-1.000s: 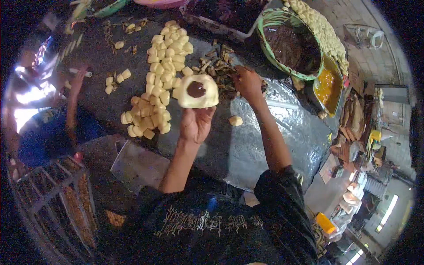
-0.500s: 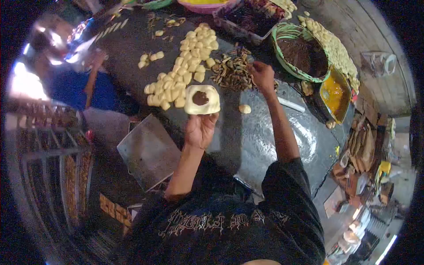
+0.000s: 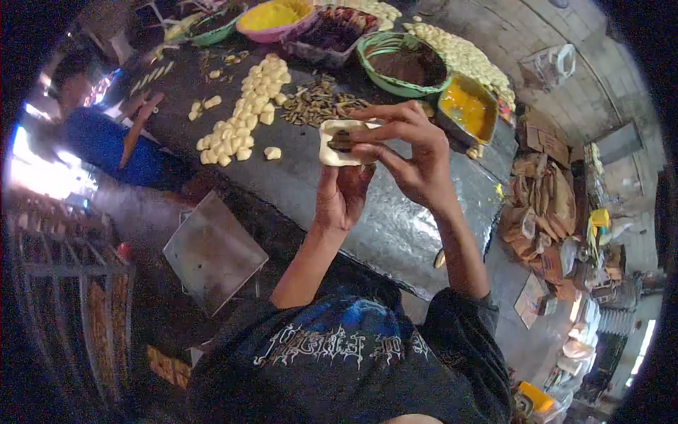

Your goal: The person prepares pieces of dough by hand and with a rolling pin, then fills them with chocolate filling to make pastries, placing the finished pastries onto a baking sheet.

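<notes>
My left hand (image 3: 342, 201) holds up a flat, squarish piece of pale dough (image 3: 326, 146) from below, over the near part of the table. Brown slices (image 3: 341, 140) lie in the middle of the dough. My right hand (image 3: 422, 155) is at the dough's right side, its thumb and fingertips closed in over the slices. Behind the dough is a loose pile of similar brown slices (image 3: 318, 102) on the dark table. Left of that pile stretches a long cluster of small dough pieces (image 3: 244, 120), with a single dough piece (image 3: 272, 152) lying apart.
At the back stand a green basin (image 3: 369, 79) of brown filling, a tray of orange liquid (image 3: 443, 121), a dark-filled container (image 3: 300, 55) and a pink basin (image 3: 265, 35). A person in blue (image 3: 99, 141) is at left. A metal sheet (image 3: 215, 247) lies below the table's edge.
My right hand has moved from the slice pile to the dough, where brown slices now show. My left hand and the dough have shifted right. The view has turned slightly.
</notes>
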